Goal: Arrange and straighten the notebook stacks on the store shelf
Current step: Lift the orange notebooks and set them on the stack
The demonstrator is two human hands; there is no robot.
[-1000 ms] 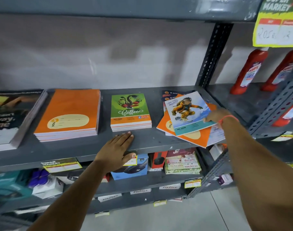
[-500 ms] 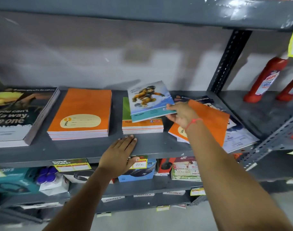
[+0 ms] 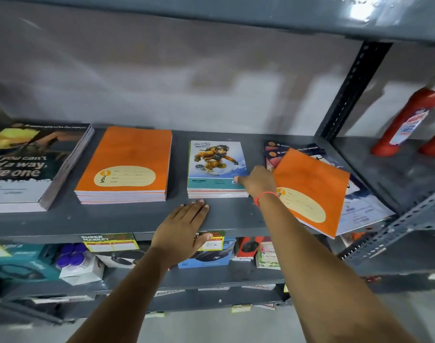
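Up front, the right hand (image 3: 257,182) rests its fingertips on the lower right corner of the snowboarder notebook (image 3: 216,162), fingers loosely curled, gripping nothing. That notebook lies squarely on top of a small pile in the middle of the grey shelf (image 3: 127,219). The left hand (image 3: 184,230) lies flat and spread on the shelf's front edge, thumb hooked under the lip. To the right, a loose orange notebook (image 3: 310,186) sits crooked over a messy heap. Leftward stand a neat orange stack (image 3: 127,164) and a dark-covered stack (image 3: 31,162).
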